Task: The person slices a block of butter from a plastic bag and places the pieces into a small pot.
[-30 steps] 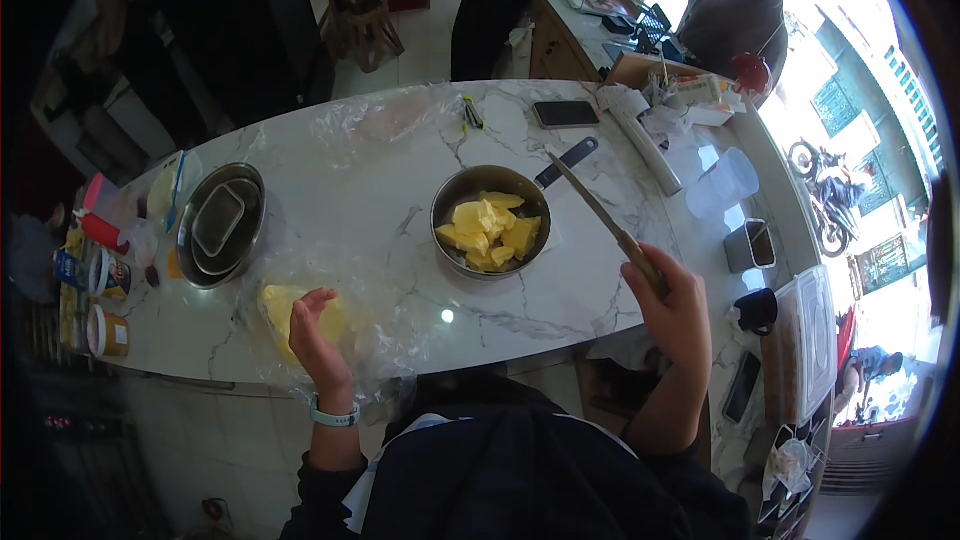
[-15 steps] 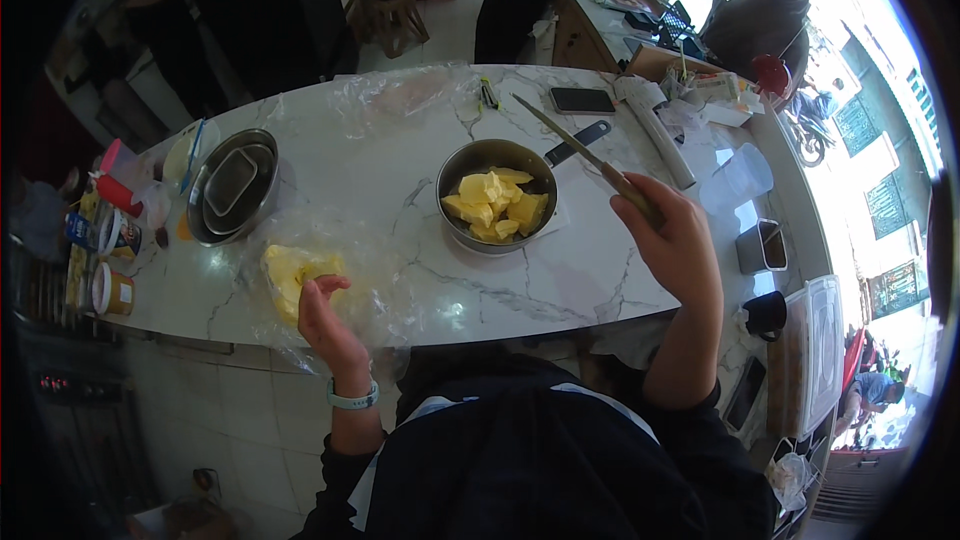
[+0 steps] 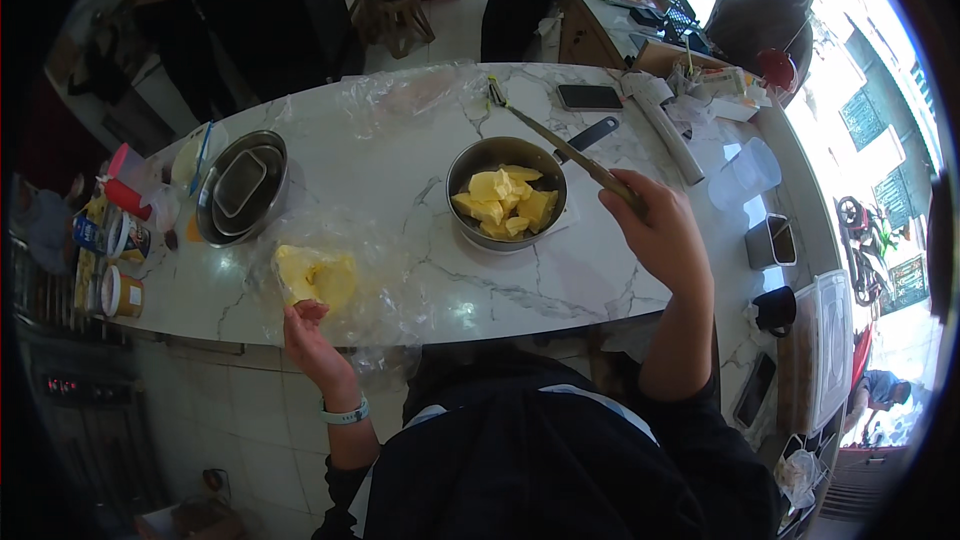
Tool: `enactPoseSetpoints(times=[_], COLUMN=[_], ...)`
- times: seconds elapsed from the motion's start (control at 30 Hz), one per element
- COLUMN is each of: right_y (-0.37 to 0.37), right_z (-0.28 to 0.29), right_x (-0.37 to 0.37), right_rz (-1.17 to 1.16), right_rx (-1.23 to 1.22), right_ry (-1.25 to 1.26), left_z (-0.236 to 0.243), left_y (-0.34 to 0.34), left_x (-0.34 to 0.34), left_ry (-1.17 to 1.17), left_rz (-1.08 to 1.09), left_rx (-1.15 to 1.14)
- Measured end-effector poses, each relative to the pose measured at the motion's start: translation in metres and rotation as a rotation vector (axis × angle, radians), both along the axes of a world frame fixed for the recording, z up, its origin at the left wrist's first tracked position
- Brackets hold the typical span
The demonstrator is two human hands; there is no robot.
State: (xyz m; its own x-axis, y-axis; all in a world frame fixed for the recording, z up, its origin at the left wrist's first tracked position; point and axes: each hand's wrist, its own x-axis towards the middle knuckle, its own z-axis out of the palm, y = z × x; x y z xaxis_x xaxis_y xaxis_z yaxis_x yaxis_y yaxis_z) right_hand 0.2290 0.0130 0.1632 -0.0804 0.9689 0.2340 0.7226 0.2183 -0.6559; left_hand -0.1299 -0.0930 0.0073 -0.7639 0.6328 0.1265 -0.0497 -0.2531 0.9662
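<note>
My right hand (image 3: pixel 655 230) is closed round a long knife (image 3: pixel 565 153), whose blade is angled over the pan's dark handle. A steel saucepan (image 3: pixel 458 162) full of yellow butter chunks (image 3: pixel 500 198) sits at centre on something white. My left hand (image 3: pixel 310 340) is at the counter's near edge with loosely curled fingers and nothing visible in them. Just beyond it, a block of butter (image 3: pixel 312 275) lies on crumpled clear plastic (image 3: pixel 380 295).
The marble counter (image 3: pixel 575 290) holds nested metal bowls (image 3: pixel 275 205), tubs (image 3: pixel 125 295), a phone (image 3: pixel 590 97), a white roll (image 3: pixel 665 135), plastic containers (image 3: pixel 740 175) and a metal container (image 3: pixel 770 240). People (image 3: pixel 520 10) are beyond it.
My left hand has drawn back toward the counter's near edge, off the butter. My right hand with the knife has moved up and a little left since a second ago.
</note>
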Motion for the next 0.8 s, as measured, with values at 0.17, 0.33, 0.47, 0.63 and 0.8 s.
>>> enactPoseSetpoints(times=[0.17,0.33,0.47,0.63,0.8], right_y=[-0.006,-0.009,-0.010,-0.014,-0.020], right_z=[-0.003,-0.007,-0.012,-0.025,-0.039], right_x=[0.004,0.013,0.022,0.035,0.047], right_rz=[-0.018,-0.052,-0.068,-0.066,-0.101], right_rx=[-0.035,-0.055,-0.099,-0.052,-0.083], right_ry=[-0.025,-0.024,-0.016,-0.024,-0.023], left_z=[0.003,0.003,0.007,0.009,0.015], left_y=[0.007,0.011,0.015,0.021,0.038], left_x=[0.009,0.017,0.024,0.035,0.055], left_ry=[0.032,0.064,0.040,0.068,0.424], left_rz=[-0.039,-0.062,-0.072,-0.106,-0.326], left_rx=[0.002,-0.006,-0.010,-0.047,-0.187])
